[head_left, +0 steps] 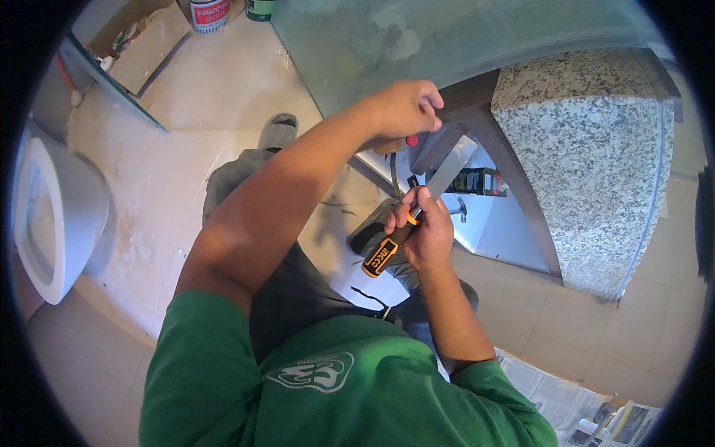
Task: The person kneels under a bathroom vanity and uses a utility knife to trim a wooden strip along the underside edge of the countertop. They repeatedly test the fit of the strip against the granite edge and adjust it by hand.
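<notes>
My right hand [424, 227] is shut around a long, flat-bladed tool with a black and orange handle [380, 257], its metal blade [450, 165] angled up to the right. My left hand [410, 108] has curled fingers beside the dark wooden edge [484, 97] below the glass; what it grips is hidden. A brown object with a red end shows just under that hand. Behind the blade, a black bottle [473, 182] lies on its side in a light recess, with a hammer [460, 208] close by.
A glass panel [335, 37] covers the top, beside a speckled granite-look block [581, 171]. A white toilet [78, 216] stands left. Tins [208, 18], cardboard [153, 52] and a leaning glass sheet sit upper left. Newspaper [529, 376] lies lower right, and my slippered foot [279, 130] is behind my forearm.
</notes>
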